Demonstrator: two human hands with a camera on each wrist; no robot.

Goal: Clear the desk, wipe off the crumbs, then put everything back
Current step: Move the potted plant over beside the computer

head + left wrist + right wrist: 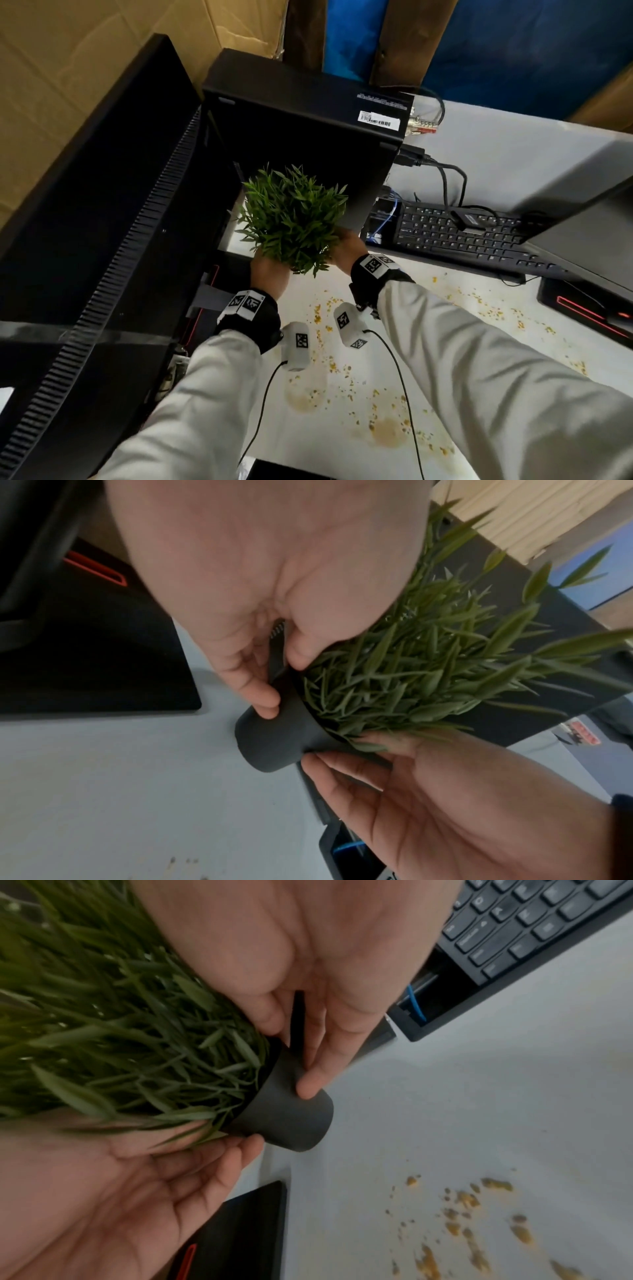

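Observation:
A small artificial plant [294,219] with bushy green leaves sits in a dark grey pot [274,739] [291,1118]. It is lifted off the white desk [513,154] and tilted. My left hand [270,274] [284,683] grips the pot from the left, thumb at the rim, fingers on the wall. My right hand [346,246] [291,1058] grips it from the right the same way. Yellow crumbs [325,318] [472,1218] lie scattered on the desk below and to the right of my hands.
A black computer tower [301,120] stands just behind the plant. A large monitor [85,205] fills the left. A black keyboard [455,233] with cables lies at the right, under a second monitor [582,198] on a red-striped base [582,308]. Brownish stains [387,431] mark the near desk.

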